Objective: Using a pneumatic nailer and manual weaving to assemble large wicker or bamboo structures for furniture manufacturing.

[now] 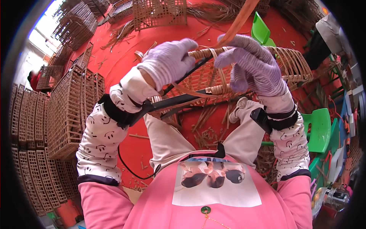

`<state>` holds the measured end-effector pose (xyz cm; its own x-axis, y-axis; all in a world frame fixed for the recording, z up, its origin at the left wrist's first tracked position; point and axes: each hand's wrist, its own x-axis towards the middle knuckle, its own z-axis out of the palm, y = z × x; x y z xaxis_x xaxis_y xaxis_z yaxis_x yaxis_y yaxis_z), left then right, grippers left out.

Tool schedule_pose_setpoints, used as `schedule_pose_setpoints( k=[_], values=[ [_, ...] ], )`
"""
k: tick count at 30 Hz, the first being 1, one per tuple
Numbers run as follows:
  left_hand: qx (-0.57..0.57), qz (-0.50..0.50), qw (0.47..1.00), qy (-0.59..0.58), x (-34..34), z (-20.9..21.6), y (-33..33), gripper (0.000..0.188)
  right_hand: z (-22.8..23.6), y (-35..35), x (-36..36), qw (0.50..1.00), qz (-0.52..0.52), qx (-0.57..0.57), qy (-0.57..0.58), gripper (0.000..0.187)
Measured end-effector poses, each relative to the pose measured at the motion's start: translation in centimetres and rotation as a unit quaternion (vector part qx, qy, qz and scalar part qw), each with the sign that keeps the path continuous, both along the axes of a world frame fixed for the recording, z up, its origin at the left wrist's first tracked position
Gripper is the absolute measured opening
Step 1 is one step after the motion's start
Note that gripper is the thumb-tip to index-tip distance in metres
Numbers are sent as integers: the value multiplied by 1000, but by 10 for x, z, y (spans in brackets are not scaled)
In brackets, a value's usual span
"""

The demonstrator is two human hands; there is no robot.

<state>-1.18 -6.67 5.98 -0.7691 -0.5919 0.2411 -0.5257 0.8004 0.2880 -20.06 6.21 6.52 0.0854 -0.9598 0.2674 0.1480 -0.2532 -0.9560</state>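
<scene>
The person is weaving the rim of a wicker basket (244, 72) held above the lap: left hand (167, 61) clamps the rim, right hand (251, 65) pinches a cane strip (238, 23). Next likely calls for pulling the strip taut.

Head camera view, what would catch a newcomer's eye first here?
Two gloved hands at centre: the left hand and right hand grip the rim of a half-woven cane basket, the right pulling a long cane strip upward. Finished woven baskets stack at the left on a red floor.
</scene>
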Motion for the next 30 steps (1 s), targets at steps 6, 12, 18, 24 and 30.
schedule_pose_setpoints(
  k=[6, 12, 18, 24, 30],
  values=[
    [143, -175, 971, -75, 18, -31, 31, 32, -28, 18, 20, 978, 127, 97, -135, 44],
    [67, -158, 984, -50, 81, -34, 36, 38, -83, 54, 52, 965, -33, 232, -114, 33],
    [67, -11, 997, 30, 27, -46, 73, 41, -114, 52, 62, 959, -36, 264, -100, 24],
    [-54, 38, 997, -34, -2, -55, 49, 44, -180, 53, 64, 958, 6, 288, 14, 26],
    [-42, 16, 999, -20, -38, -40, -7, 31, -279, 52, 33, 880, 54, 470, -36, 24]
  ],
)
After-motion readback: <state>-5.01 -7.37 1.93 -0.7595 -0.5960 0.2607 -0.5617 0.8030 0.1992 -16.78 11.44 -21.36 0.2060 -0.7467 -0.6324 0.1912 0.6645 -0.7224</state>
